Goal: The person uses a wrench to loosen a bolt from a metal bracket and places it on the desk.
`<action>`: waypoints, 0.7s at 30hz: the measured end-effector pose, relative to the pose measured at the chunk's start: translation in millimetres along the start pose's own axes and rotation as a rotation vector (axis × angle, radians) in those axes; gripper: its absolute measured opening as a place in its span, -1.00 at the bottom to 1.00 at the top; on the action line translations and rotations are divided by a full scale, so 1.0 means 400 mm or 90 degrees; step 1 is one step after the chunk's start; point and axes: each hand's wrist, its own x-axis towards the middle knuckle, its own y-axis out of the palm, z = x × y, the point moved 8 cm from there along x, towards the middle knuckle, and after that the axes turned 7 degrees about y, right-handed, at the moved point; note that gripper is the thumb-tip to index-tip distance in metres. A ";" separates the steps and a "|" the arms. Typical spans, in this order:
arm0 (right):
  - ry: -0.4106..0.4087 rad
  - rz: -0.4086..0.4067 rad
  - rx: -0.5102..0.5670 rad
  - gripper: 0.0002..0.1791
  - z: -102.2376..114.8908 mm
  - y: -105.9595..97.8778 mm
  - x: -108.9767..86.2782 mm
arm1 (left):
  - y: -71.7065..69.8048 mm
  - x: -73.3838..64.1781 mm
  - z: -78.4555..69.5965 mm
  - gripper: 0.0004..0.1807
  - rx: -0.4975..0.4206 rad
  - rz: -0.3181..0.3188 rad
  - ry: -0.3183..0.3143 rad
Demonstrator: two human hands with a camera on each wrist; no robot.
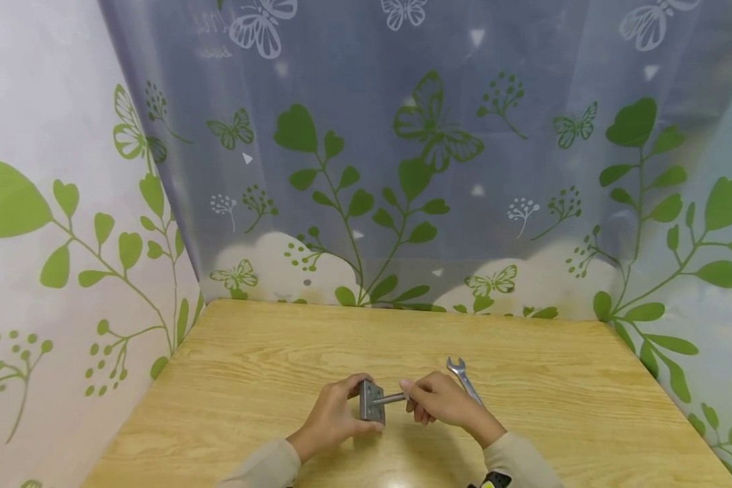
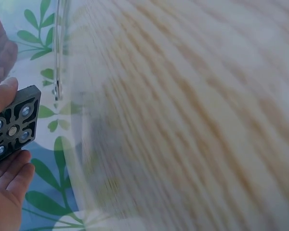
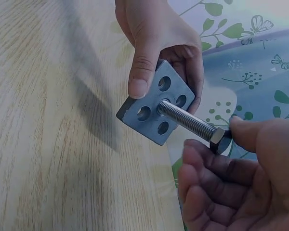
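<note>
My left hand (image 1: 334, 415) grips a square grey metal plate (image 1: 372, 401) by its edges, tilted up above the wooden table. In the right wrist view the plate has several round holes and a central one, where a hex bolt (image 3: 190, 121) stands. Long bare thread shows between plate and head. My right hand (image 1: 440, 400) pinches the bolt's hex head (image 3: 220, 140) between thumb and forefinger, the other fingers curled below. The left wrist view shows the plate's back face (image 2: 32, 103), ribbed, with the bolt's end (image 2: 12, 130) visible at its centre.
An open-end wrench (image 1: 465, 381) lies on the wooden table (image 1: 268, 359), just beyond my right hand, its lower end hidden behind that hand. Cloth printed with leaves and butterflies (image 1: 378, 224) hangs along the table's back and sides.
</note>
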 end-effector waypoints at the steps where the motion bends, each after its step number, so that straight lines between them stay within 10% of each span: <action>1: -0.006 -0.002 -0.013 -0.48 0.002 -0.001 0.000 | 0.000 0.000 0.002 -0.28 0.000 0.001 -0.003; 7: -0.073 -0.051 -0.089 -0.83 0.016 -0.018 -0.006 | 0.000 -0.002 0.007 -0.28 -0.002 0.002 -0.006; 21: -0.092 -0.062 -0.093 -0.68 0.020 -0.027 -0.011 | -0.003 0.001 0.010 -0.29 -0.001 -0.003 -0.014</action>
